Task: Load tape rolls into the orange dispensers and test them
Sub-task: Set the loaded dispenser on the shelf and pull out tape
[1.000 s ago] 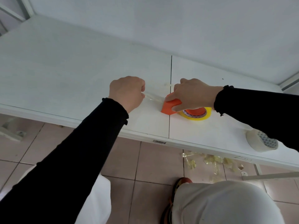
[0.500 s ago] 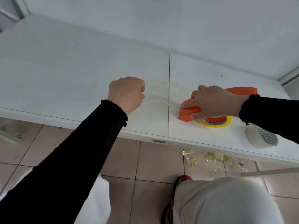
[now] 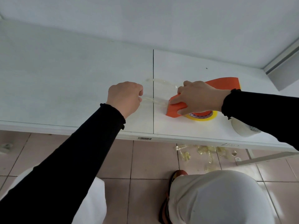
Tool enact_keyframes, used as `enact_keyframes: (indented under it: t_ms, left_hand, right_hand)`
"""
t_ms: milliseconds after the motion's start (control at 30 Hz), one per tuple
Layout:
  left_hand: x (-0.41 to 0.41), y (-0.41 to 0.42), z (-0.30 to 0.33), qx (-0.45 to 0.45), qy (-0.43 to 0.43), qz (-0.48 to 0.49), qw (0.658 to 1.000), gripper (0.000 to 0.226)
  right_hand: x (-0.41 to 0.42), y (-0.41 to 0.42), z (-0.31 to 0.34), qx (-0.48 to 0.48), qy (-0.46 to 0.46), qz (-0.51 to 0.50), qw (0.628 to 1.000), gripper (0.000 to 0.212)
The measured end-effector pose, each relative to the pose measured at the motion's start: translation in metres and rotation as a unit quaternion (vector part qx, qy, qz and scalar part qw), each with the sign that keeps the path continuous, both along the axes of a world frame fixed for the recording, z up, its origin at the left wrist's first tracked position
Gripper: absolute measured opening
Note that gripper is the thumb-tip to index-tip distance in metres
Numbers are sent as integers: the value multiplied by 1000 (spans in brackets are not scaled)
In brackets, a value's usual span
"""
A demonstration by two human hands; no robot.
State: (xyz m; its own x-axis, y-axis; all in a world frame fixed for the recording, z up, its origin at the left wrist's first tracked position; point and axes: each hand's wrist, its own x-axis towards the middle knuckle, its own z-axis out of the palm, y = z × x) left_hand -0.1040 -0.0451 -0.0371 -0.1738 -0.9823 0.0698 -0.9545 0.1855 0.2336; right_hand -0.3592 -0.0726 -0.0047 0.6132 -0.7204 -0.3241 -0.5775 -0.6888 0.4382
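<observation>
White table (image 3: 64, 88): wide bare area at L, front edge near. R hand (image 3: 198, 98) grips orange dispenser (image 3: 175, 109) w/ yellow roll (image 3: 208, 117), right of seam. L hand (image 3: 124, 97) clenched, pinching tape strip (image 3: 155, 102) stretched btwn hands.

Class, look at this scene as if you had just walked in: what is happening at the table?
A person is testing a tape dispenser on a white table. The right hand presses the orange dispenser, loaded with a yellow tape roll, onto the table. The left hand is closed on the end of a clear tape strip running to the dispenser. A second orange dispenser lies behind, and a white roll sits near the right edge.
</observation>
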Motion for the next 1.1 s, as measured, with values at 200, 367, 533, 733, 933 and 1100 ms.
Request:
enact_keyframes:
  t_ms: [200, 367, 533, 733, 933, 1100]
  left_hand:
    - [-9, -2, -5, 2, -7, -15, 1000, 23]
    - [-13, -1, -5, 4, -11, -18, 1000, 24]
    - [-15, 0, -5, -4, -10, -18, 1000, 24]
    - [-20, 0, -5, -14, 2, -25, 1000, 23]
    - [-22, 7, -4, -17, 7, -26, 999, 23]
    - [-19, 7, -4, -13, 2, -26, 1000, 23]
  right_hand:
    - [-11, 8, -5, -8, -41, -16, 999, 52]
    - [-17, 15, -9, -28, -58, -23, 998, 54]
    - [-15, 12, -8, -5, -64, -49, 997, 56]
    - [-42, 29, -3, -3, -41, -64, 997, 55]
    - [-48, 35, -1, 12, -22, -82, 996, 54]
    - [-54, 38, 7, 21, 13, -82, 996, 50]
